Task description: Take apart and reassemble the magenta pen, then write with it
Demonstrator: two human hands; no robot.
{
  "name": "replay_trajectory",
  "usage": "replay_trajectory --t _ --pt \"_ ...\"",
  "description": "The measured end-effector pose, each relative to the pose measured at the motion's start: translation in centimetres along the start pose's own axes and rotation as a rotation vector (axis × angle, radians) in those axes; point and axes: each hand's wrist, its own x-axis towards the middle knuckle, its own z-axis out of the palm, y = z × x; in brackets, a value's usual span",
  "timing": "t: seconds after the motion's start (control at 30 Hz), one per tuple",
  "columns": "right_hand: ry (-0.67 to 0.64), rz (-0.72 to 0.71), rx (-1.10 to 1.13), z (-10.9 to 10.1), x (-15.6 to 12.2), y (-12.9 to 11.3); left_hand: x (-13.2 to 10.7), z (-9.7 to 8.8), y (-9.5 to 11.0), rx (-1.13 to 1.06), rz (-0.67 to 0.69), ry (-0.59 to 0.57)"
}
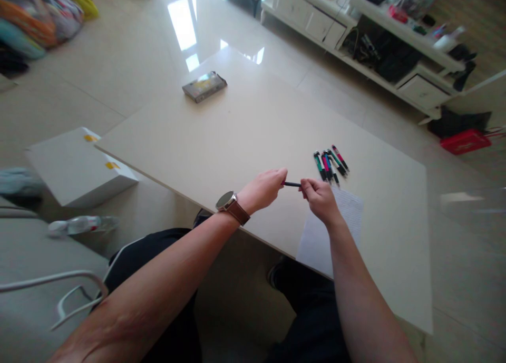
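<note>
Between my two hands, above the table, stretches a dark pen [292, 184] with a bit of pink at its left end. My left hand [265, 188], below a wrist with a watch, is closed around that pink end. The fingertips of my right hand [319, 196] pinch the other end. Several pens [329, 164] in green, pink, blue and black lie in a loose group just beyond my right hand. Under my right hand and forearm is a sheet of paper [316, 242] with faint lines, partly covered by the arm.
The pale table [245, 126] carries a flat grey box [204, 87] near its far left side. On the floor at left stand a white box [79, 163] and a plastic bottle [85, 225] lies on a grey seat. A white cabinet [308, 18] runs along the back right.
</note>
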Motion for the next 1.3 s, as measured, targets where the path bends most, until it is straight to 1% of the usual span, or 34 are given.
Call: replay_trajectory --t 0.07,0.13,0.2,0.27,0.33,0.47,0.63,0.77,0.87,0.97,1.03,1.2,1.3 --pt "0.029 0.011 -0.073 0.20 0.03 0.07 0.04 0.03 -0.01 -0.015 0.000 0.004" --pt "0.046 0.041 -0.063 0.27 0.11 0.17 0.09 0.05 -0.06 -0.016 -0.013 0.003" --pt "0.026 0.051 0.020 0.15 0.17 0.23 0.08 0.01 -0.11 -0.013 -0.029 0.000" --pt "-0.012 0.029 0.091 -0.09 0.15 0.22 0.01 -0.04 -0.13 -0.005 -0.030 0.001" --pt "-0.020 0.003 0.071 -0.30 0.06 0.15 -0.10 -0.05 -0.13 0.005 -0.009 0.001" --pt "-0.025 -0.003 -0.077 -0.51 -0.10 0.02 -0.24 0.10 -0.16 0.018 0.038 -0.038" --pt "-0.077 -0.004 0.030 -0.52 -0.18 -0.07 -0.09 0.03 -0.17 0.002 -0.020 -0.035" --pt "-0.011 0.008 -0.097 -0.09 -0.20 -0.29 0.06 -0.24 -0.14 -0.028 0.000 -0.044" --pt "0.012 0.051 -0.076 0.09 -0.11 -0.25 0.09 -0.33 -0.17 -0.032 -0.010 -0.048" --pt "-0.026 0.024 0.042 -0.09 -0.11 -0.03 0.04 -0.30 -0.20 -0.038 -0.031 -0.038" --pt "-0.045 0.008 0.078 -0.24 -0.22 0.10 0.00 -0.27 -0.24 -0.036 -0.036 -0.030" --pt "-0.168 0.011 -0.004 -0.30 -0.53 -0.10 -0.02 -0.50 -0.58 -0.016 -0.001 -0.031" --pt "-0.200 0.004 -0.012 -0.14 -0.53 -0.50 0.02 -0.81 -0.69 -0.022 0.018 -0.041"
